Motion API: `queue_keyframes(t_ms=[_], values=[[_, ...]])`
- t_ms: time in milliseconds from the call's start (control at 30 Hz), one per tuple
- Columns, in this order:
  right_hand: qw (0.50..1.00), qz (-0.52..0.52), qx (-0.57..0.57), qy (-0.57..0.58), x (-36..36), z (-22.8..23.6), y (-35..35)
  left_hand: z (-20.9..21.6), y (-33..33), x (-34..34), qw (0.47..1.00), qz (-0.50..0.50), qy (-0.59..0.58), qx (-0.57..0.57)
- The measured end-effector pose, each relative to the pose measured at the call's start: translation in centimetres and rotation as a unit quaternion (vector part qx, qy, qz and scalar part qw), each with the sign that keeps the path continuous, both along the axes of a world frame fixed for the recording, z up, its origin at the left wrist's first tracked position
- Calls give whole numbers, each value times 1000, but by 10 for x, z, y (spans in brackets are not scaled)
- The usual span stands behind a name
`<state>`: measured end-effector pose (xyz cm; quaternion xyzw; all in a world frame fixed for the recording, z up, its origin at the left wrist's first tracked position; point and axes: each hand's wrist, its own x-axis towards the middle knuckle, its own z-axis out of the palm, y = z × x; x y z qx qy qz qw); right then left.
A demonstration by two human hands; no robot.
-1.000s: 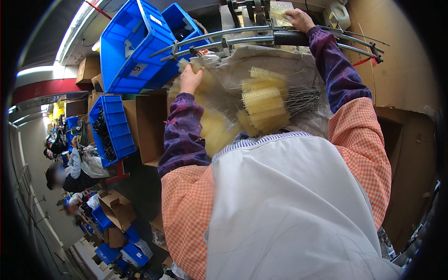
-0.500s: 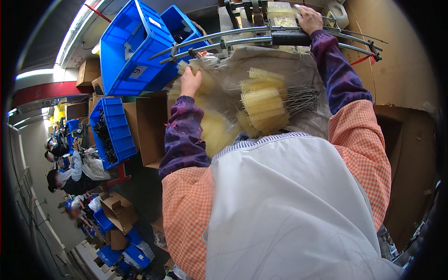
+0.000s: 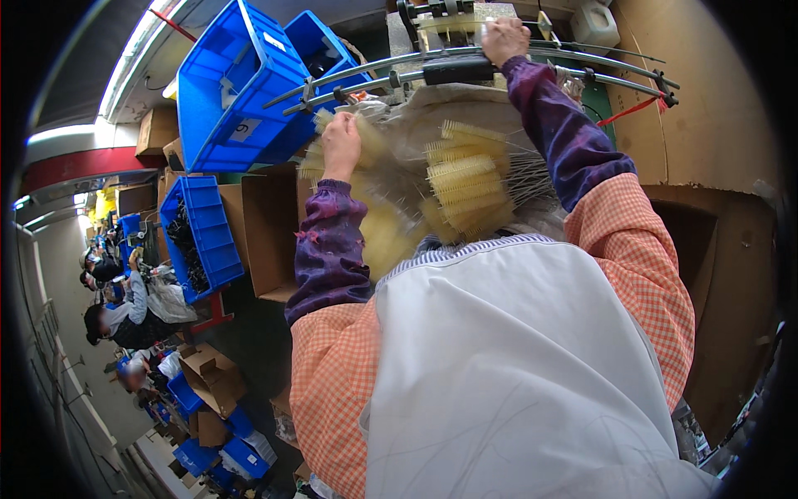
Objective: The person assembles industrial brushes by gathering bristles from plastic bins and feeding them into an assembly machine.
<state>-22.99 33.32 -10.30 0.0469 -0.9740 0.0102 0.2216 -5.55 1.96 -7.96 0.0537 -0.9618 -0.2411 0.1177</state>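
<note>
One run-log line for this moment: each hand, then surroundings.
left hand: at blurred yellow brushes, grip unclear | right hand: at yellow brush, beyond metal bars | nearby: brush pile, blue crates

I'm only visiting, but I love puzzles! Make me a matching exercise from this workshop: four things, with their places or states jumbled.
1. Left fingers
2. Jug
3. Red ribbon
4. Apron

A. Worn over checked clothing
B. At the right end of the metal rails
C. At the yellow brushes
D. Upper right, beyond the rails

Pairs: 1-C; 2-D; 3-B; 4-A
</note>
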Motion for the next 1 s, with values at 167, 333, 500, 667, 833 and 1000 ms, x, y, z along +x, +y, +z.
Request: queue_keyframes(t_ms=[167,333,500,667,833,1000], values=[[999,27,-28,-13,6,9,-39,28,20,1,999,-5,49,-23],[999,21,3,-40,9,11,-20,69,17,8,997,5,74,-28],[998,3,47,-36,4,9,28,106,-15,21,996,46,71,24],[998,22,24,-45,-5,3,64,138,-34,45,978,93,59,177],[994,-9,-98,-47,-45,-34,142,155,-11,44,918,23,89,387],[987,40,-101,-116,-9,25,132,129,31,36,861,-51,17,505]])
